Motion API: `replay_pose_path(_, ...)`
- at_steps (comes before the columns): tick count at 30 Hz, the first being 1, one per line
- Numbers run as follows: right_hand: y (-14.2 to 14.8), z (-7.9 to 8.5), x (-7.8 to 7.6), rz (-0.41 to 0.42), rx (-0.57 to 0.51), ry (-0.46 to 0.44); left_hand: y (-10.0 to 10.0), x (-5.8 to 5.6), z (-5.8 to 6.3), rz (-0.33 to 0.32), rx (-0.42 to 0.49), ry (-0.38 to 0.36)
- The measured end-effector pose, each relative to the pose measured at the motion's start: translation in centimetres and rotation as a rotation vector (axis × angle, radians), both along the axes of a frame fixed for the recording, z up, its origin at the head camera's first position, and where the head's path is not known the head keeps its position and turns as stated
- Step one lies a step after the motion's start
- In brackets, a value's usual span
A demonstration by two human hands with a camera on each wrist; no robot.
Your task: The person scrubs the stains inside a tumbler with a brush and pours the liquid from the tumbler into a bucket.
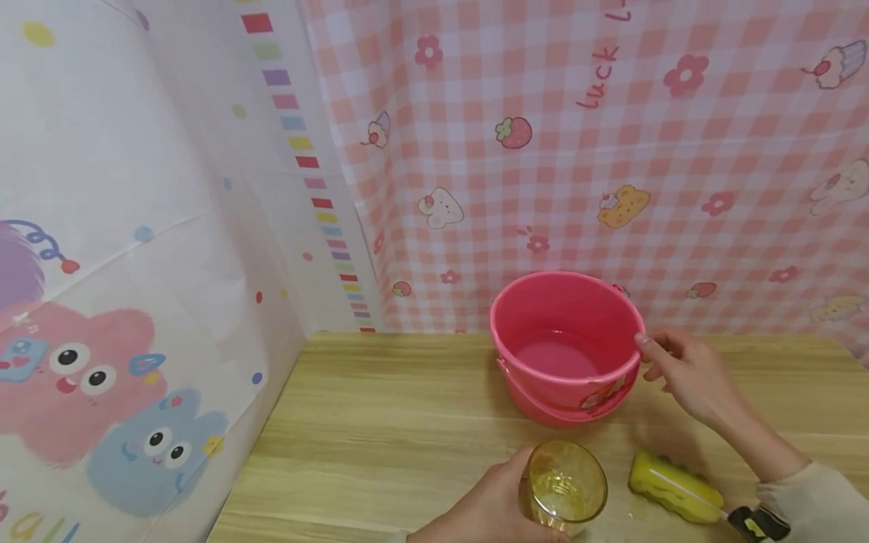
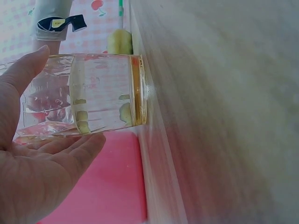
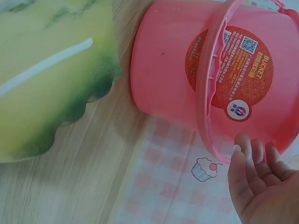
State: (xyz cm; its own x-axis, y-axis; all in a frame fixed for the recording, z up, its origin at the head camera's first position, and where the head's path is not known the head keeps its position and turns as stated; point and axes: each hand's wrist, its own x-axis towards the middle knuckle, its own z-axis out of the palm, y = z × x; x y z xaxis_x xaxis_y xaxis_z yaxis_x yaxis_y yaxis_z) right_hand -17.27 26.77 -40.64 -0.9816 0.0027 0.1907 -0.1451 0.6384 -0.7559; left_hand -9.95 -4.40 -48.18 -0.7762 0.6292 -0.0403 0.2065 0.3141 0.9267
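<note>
My left hand (image 1: 498, 501) holds a clear, yellow-tinted drinking glass (image 1: 569, 483) upright at the table's front, thumb on one side and fingers on the other. In the left wrist view the glass (image 2: 98, 95) looks see-through; whether it holds liquid I cannot tell. Behind it stands a pink bucket (image 1: 566, 392). My right hand (image 1: 695, 377) is at the bucket's right rim with fingers loosely bent. The right wrist view shows these fingertips by the lowered handle (image 3: 203, 88), gripping nothing; contact with the bucket is unclear.
A yellow-green sponge (image 1: 675, 486) with wavy edges lies right of the glass, below my right forearm. The wooden table (image 1: 380, 422) meets a pink checked cloth (image 1: 475, 173) behind the bucket. A white printed sheet (image 1: 224, 302) hangs at the left.
</note>
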Motion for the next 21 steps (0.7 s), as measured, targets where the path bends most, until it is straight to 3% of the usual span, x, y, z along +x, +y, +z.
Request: replay_pose_path(21,-0.13,0.10,-0.44,-0.016,-0.036,-0.021,0.27,0.09,-0.56,0.039,0.049,0.061)
